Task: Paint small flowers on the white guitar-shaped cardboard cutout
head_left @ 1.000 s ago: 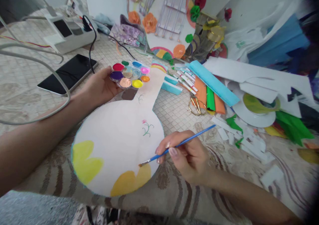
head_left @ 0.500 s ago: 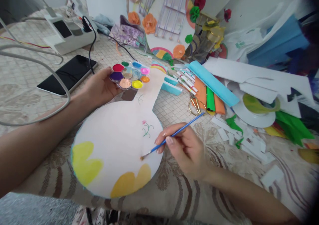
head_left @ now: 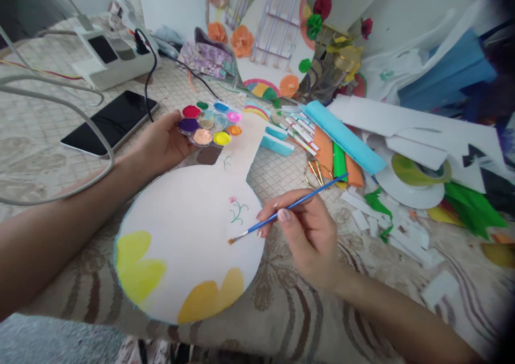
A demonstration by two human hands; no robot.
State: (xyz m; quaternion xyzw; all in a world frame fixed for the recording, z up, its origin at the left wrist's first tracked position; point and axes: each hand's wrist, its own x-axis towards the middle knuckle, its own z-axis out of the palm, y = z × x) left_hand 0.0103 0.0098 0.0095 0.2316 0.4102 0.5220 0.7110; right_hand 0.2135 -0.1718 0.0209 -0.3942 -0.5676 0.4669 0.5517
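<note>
Between the fingers of my right hand [head_left: 306,230] is a thin blue paintbrush [head_left: 300,202], its brown bristles over the white cutout; whether they touch it I cannot tell. My left hand [head_left: 164,138] grips the edge of a clear paint palette [head_left: 207,123] with wells of red, purple, peach, yellow, orange, pink, blue and green. Below the palette lies the guitar-shaped white cutout [head_left: 181,208]. Yellow petal shapes [head_left: 139,264] are painted at its left edge, and orange-yellow ones [head_left: 211,294] at the bottom. A small pink flower with green stems [head_left: 238,211] is drawn near its right side.
A phone [head_left: 110,122], a cable and a white power strip [head_left: 116,58] lie at the left. Crepe paper rolls [head_left: 344,136], markers [head_left: 301,130], golden scissors [head_left: 317,172], tape [head_left: 420,168] and paper scraps [head_left: 410,240] cover the right. A decorated board [head_left: 273,36] stands behind.
My right hand has shifted slightly up and to the right with the paintbrush, and the bristles have moved up a little. My left hand and the palette stay nearly in place.
</note>
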